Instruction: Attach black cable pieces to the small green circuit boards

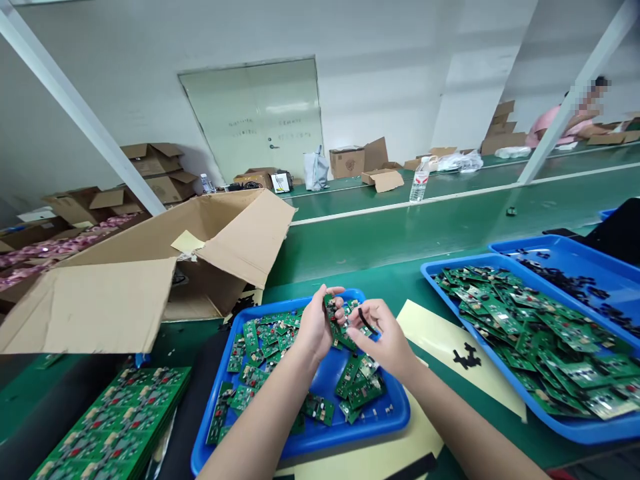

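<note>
From where I stand, the right hand [384, 333] pinches a black strip [368, 323], its upper end slanting toward a board [329, 307] grasped by the left hand [315, 328], just left of that pinch, above the tray [327, 378]

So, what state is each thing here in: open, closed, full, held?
Left hand: closed around a circuit board, partly hidden
Right hand: holding a black strip
Middle tray: partly covered with loose boards
Right tray: heaped with more boards
Farthest-right tray: partly filled with black parts
Board panels: stacked
Large cardboard box: open, flaps spread
Door: closed
Larger bottle: upright
</note>
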A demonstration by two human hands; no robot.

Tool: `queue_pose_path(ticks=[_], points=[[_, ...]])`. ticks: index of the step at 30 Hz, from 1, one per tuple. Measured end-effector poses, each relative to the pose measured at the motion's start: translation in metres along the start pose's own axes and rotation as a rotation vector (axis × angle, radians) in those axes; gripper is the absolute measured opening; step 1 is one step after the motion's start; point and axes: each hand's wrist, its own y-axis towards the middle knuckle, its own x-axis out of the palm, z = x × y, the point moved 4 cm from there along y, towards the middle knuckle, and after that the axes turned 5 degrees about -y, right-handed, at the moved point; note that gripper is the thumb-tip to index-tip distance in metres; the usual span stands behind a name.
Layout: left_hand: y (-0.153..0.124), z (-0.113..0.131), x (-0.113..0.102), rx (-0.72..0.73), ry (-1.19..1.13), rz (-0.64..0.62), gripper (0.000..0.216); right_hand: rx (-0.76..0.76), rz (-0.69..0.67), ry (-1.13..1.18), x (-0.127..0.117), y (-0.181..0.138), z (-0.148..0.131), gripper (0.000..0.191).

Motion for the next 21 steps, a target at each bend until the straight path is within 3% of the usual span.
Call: queue_pose_path(ticks=[3,6,10,14,21], points=[[0.001,-0.005,-0.003,0.024,-0.062,0.067,0.027,-0.064,-0.002,-0.169,0.009,-0.006,0.003,0.027],[0.002,-0.007,-0.004,0.022,-0.098,0.104,0.028,-0.031,0.072,-0.163,0.007,-0.006,0.006,0.027],[-0.005,-0.003,-0.002,0.019,-0.098,0.092,0.023,0.026,0.072,-0.082,0.004,-0.002,0.006,0.02],[-0.021,0.003,-0.004,0.047,-0.069,0.04,0.009,0.113,0.037,0.05,0.006,-0.001,0.007,0.026],[-0.039,-0.006,-0.027,0.114,0.106,-0.021,0.019,0.35,-0.011,0.327,0.018,-0.009,0.014,0.04]])
